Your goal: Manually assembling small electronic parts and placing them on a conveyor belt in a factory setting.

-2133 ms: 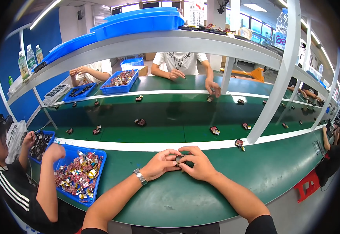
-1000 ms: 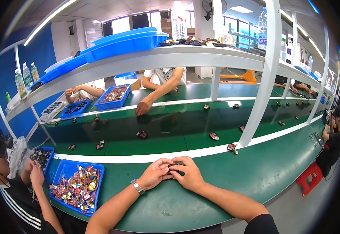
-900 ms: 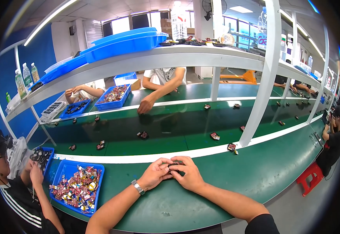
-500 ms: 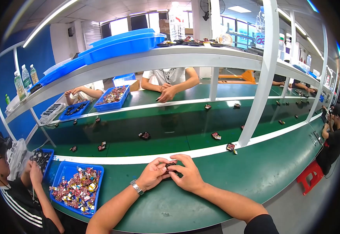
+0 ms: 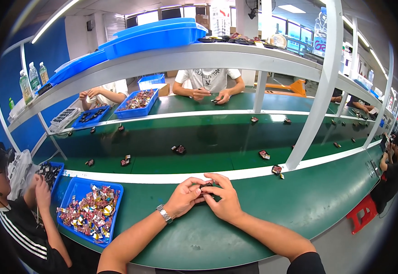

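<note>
Both my hands meet above the green tabletop (image 5: 199, 246), near its far edge. Between them is a small black part (image 5: 205, 186), mostly covered by fingers, so its exact kind does not show. My left hand (image 5: 184, 197), with a metal-band watch (image 5: 164, 213) at the wrist, pinches it from the left. From the right, my right hand (image 5: 224, 199) grips the same part with thumb and fingers. To the left stands a blue tray (image 5: 115, 219) heaped with small red, white and yellow pieces (image 5: 89, 210).
A white rail (image 5: 171, 177) separates my table from a green belt (image 5: 199, 160) carrying scattered small assemblies (image 5: 178, 149). A white post (image 5: 315, 96) and shelf (image 5: 217, 55) rise ahead. Co-workers sit at left (image 5: 21, 223), across (image 5: 210, 82) and far right. A red stool (image 5: 362, 214) stands right.
The view has shifted slightly. My hands stay closed around the black part, with a small change in finger position. The person across has moved their hands apart.
</note>
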Action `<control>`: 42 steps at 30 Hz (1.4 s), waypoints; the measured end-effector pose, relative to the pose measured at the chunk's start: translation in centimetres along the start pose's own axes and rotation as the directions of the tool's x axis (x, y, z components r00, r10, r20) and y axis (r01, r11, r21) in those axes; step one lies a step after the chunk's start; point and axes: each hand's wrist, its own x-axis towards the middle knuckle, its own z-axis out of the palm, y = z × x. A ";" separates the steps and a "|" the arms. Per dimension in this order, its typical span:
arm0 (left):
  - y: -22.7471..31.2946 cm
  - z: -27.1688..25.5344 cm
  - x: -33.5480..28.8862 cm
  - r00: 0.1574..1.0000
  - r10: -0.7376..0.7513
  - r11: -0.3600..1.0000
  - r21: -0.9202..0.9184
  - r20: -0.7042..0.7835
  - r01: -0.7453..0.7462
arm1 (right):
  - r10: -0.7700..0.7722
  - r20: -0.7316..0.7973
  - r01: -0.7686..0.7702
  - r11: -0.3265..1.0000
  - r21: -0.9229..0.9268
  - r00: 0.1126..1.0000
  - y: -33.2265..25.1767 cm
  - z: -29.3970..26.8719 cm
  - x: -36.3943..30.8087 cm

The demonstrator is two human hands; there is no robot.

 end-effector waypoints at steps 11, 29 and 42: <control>0.0 -0.6 -0.1 0.998 -0.012 0.999 -0.031 -0.057 0.010 | -0.222 -0.005 0.219 0.966 -0.141 0.975 -0.5 -0.5 0.8; -0.3 0.1 0.1 0.993 -0.071 0.997 -0.008 -0.089 0.070 | -0.194 0.016 0.187 0.912 -0.366 0.981 -1.1 0.1 0.2; -0.2 0.3 0.0 0.992 -0.085 0.996 0.001 -0.098 0.085 | -0.191 0.050 0.194 0.895 -0.402 0.980 -0.4 -0.1 0.1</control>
